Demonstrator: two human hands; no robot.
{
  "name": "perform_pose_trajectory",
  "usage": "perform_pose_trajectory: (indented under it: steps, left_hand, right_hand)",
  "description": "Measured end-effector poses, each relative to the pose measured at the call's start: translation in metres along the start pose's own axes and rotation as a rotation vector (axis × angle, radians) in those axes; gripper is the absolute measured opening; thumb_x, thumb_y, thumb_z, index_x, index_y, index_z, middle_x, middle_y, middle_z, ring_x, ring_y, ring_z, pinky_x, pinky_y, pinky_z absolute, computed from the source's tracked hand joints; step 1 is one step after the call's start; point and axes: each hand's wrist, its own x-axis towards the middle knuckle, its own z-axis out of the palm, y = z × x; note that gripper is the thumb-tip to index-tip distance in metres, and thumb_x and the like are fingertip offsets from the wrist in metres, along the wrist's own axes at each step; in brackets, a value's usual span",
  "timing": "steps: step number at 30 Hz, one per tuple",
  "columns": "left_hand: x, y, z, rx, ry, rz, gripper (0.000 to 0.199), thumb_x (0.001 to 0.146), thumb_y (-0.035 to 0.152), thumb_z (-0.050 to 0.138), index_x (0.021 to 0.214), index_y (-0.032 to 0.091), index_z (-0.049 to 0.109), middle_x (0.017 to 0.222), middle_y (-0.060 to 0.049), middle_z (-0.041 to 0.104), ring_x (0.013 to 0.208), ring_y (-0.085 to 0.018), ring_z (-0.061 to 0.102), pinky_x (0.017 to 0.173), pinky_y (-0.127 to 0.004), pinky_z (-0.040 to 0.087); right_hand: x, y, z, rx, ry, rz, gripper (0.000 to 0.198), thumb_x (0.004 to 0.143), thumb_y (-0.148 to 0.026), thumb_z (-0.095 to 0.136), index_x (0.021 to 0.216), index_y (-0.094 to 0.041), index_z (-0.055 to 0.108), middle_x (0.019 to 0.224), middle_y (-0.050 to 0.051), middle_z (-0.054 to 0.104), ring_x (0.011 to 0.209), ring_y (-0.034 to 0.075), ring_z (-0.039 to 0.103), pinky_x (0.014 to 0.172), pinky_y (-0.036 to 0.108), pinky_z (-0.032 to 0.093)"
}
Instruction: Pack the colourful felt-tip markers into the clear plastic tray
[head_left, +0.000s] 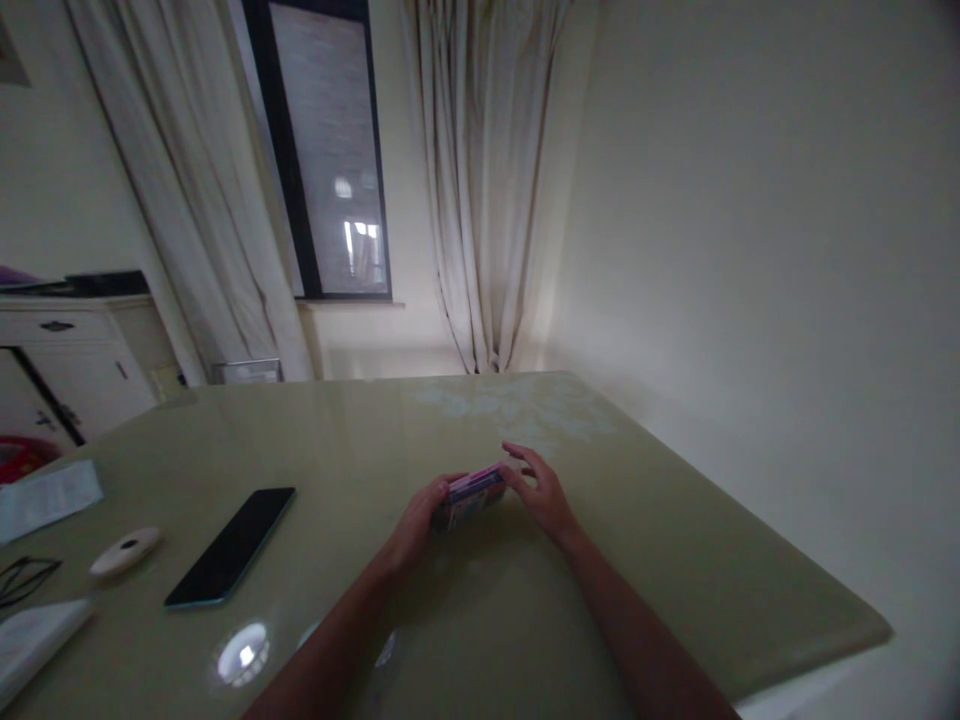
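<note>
A small box (470,501), with a pink and purple top edge and a darker printed face, is held tilted just above the table. My left hand (422,515) is closed around its left end. At the opposite end, my right hand (541,492) has its thumb against or very close to the upper corner. The right index finger stretches out above the box, with the fingers apart. What exactly is printed on the box is too blurred to read.
On the glossy green table (360,430), to the left, lie a black phone (231,548), a white oval mouse-like object (126,552), a dark cable (26,580), a pale folded sheet (49,497) and a white object (41,640). A wall (750,300) borders the right side.
</note>
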Motion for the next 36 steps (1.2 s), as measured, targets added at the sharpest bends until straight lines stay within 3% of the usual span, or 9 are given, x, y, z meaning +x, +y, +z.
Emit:
perform_pose_trajectory:
  steps: [4, 7, 10, 13, 18, 25, 31, 36]
  left_hand:
    - [0.011, -0.007, -0.003, -0.082, 0.08, -0.015, 0.058, 0.096, 0.057, 0.048, 0.131, 0.015, 0.067, 0.132, -0.014, 0.071, 0.125, -0.033, 0.064, 0.112, -0.047, 0.043]
    - [0.014, -0.006, -0.011, -0.022, 0.179, -0.019, 0.057, 0.095, 0.057, 0.046, 0.129, 0.016, 0.067, 0.131, -0.012, 0.071, 0.123, -0.03, 0.066, 0.111, -0.045, 0.045]
    - [0.013, -0.002, -0.025, 0.17, 0.384, -0.001, 0.059, 0.095, 0.06, 0.045, 0.136, 0.019, 0.06, 0.135, -0.012, 0.069, 0.122, -0.029, 0.066, 0.103, -0.044, 0.052]
    - [0.009, 0.003, -0.038, 0.469, 0.493, 0.047, 0.062, 0.096, 0.062, 0.039, 0.134, 0.017, 0.06, 0.133, -0.013, 0.069, 0.121, -0.029, 0.065, 0.1, -0.044, 0.052]
    - [0.002, 0.006, -0.036, 0.919, 0.449, 0.038, 0.054, 0.098, 0.056, 0.037, 0.113, 0.015, 0.069, 0.109, -0.014, 0.076, 0.099, -0.028, 0.07, 0.09, -0.041, 0.052]
    - [0.002, -0.01, -0.035, 1.207, 0.397, 0.193, 0.04, 0.094, 0.044, 0.048, 0.114, 0.015, 0.067, 0.109, -0.015, 0.074, 0.103, -0.029, 0.067, 0.096, -0.041, 0.049]
    - [0.003, -0.014, -0.037, 1.214, 0.391, 0.189, 0.041, 0.092, 0.042, 0.05, 0.119, 0.016, 0.066, 0.111, -0.014, 0.072, 0.106, -0.029, 0.064, 0.1, -0.041, 0.047]
    - [0.003, -0.012, -0.035, 1.117, 0.423, 0.148, 0.043, 0.092, 0.043, 0.051, 0.121, 0.016, 0.068, 0.098, -0.012, 0.071, 0.094, -0.028, 0.065, 0.094, -0.041, 0.049]
  right_hand:
    - [0.004, 0.007, -0.003, 0.055, -0.06, 0.127, 0.045, 0.087, -0.053, 0.066, 0.121, -0.024, 0.072, 0.128, 0.012, 0.069, 0.113, 0.028, 0.064, 0.089, 0.04, 0.055]
    - [0.006, 0.012, -0.005, 0.099, -0.106, 0.201, 0.046, 0.086, -0.051, 0.062, 0.121, -0.024, 0.072, 0.128, 0.011, 0.069, 0.108, 0.027, 0.065, 0.081, 0.038, 0.057]
    - [0.007, 0.019, -0.006, 0.163, -0.1, 0.33, 0.052, 0.084, -0.05, 0.059, 0.126, -0.022, 0.068, 0.129, 0.013, 0.068, 0.106, 0.028, 0.068, 0.071, 0.035, 0.058]
    - [0.008, 0.028, -0.007, 0.161, -0.012, 0.392, 0.053, 0.085, -0.049, 0.056, 0.129, -0.021, 0.066, 0.13, 0.014, 0.068, 0.111, 0.028, 0.068, 0.081, 0.038, 0.059]
    - [0.006, 0.034, -0.008, -0.108, 0.092, 0.275, 0.048, 0.09, -0.047, 0.056, 0.128, -0.019, 0.067, 0.134, 0.016, 0.067, 0.124, 0.027, 0.063, 0.107, 0.043, 0.048]
    - [-0.002, 0.029, -0.003, -0.409, -0.074, 0.123, 0.037, 0.096, -0.038, 0.054, 0.122, -0.018, 0.07, 0.125, 0.014, 0.072, 0.118, 0.025, 0.065, 0.107, 0.04, 0.046]
    - [-0.004, 0.029, 0.0, -0.558, -0.134, 0.071, 0.032, 0.094, -0.03, 0.058, 0.12, -0.017, 0.07, 0.125, 0.014, 0.071, 0.117, 0.026, 0.062, 0.108, 0.04, 0.043]
    - [-0.004, 0.023, -0.004, -0.621, -0.12, 0.079, 0.026, 0.094, -0.026, 0.053, 0.11, -0.02, 0.073, 0.114, 0.014, 0.073, 0.108, 0.027, 0.065, 0.098, 0.04, 0.047]
